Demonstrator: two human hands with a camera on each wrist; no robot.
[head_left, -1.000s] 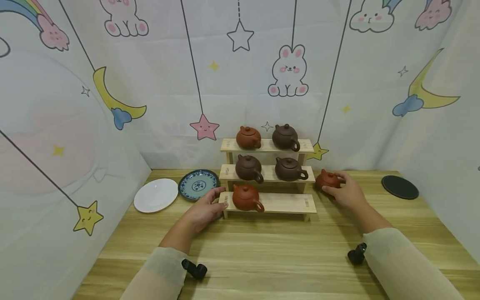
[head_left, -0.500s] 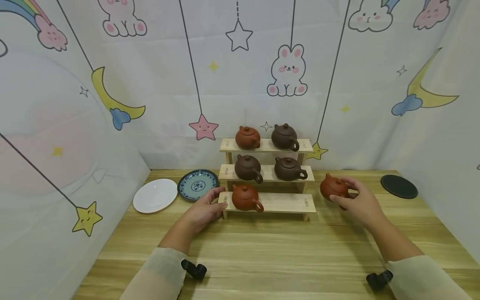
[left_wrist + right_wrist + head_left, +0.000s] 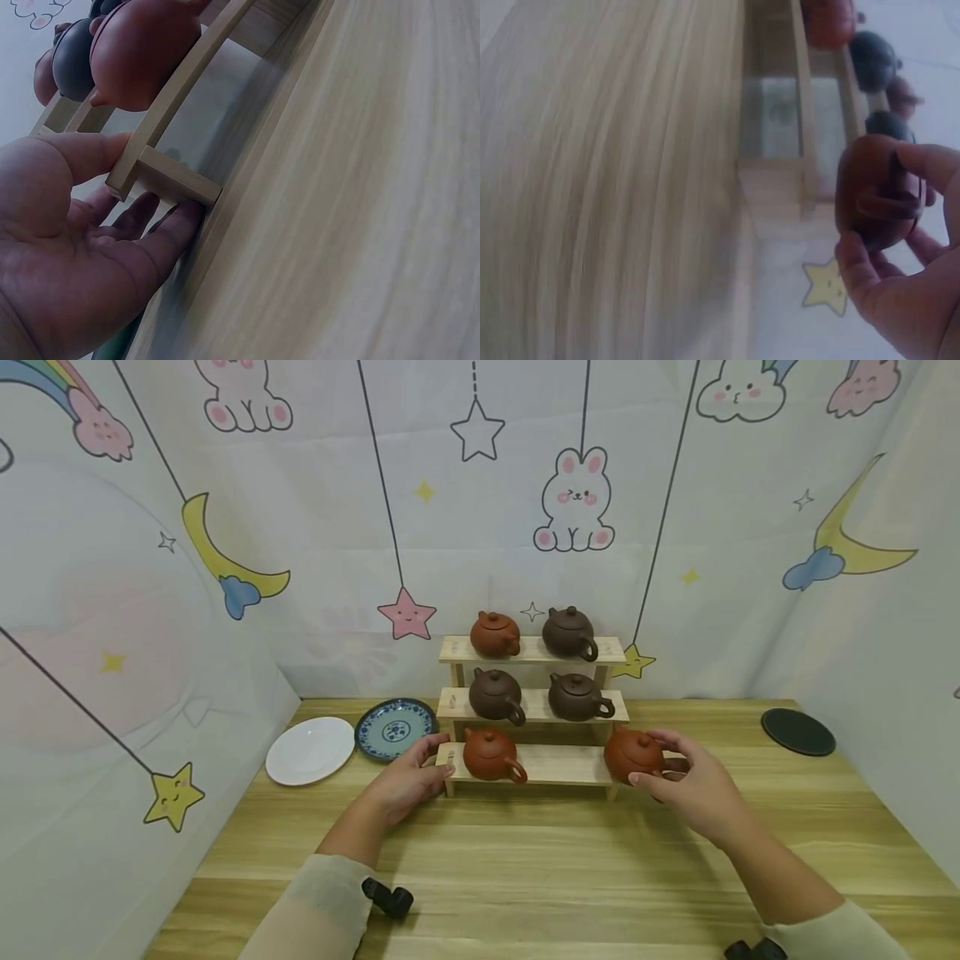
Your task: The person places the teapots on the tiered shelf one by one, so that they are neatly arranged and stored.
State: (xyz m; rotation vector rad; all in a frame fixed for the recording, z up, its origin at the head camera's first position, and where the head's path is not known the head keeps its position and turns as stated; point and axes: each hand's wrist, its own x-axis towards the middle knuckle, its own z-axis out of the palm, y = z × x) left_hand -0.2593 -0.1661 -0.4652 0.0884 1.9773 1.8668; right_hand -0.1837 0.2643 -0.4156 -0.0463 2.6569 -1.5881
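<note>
My right hand [image 3: 696, 785] grips a reddish-brown teapot [image 3: 632, 755] by its body, fingers and thumb on either side of the handle. The teapot overlaps the right end of the bottom step of a three-tier wooden display stand [image 3: 558, 764]. In the right wrist view the held teapot [image 3: 874, 180] shows its handle towards the palm. At the stand's left end, my left hand [image 3: 408, 781] holds the bottom step, thumb on the board's edge and fingers at the leg [image 3: 176, 176]. Another reddish teapot [image 3: 489, 755] sits on that step's left side.
Two dark brown teapots, one at left [image 3: 495, 695] and one at right [image 3: 576, 697], occupy the middle step. Up top stand a reddish teapot [image 3: 495, 635] and a dark one [image 3: 568, 633]. A white plate [image 3: 311, 752] and blue patterned plate [image 3: 396, 729] lie left, a black disc [image 3: 798, 732] right.
My right hand has lifted the reddish teapot from the table right of the stand and carried it forward, then left to the bottom step's right end. The left hand has stayed in place.
</note>
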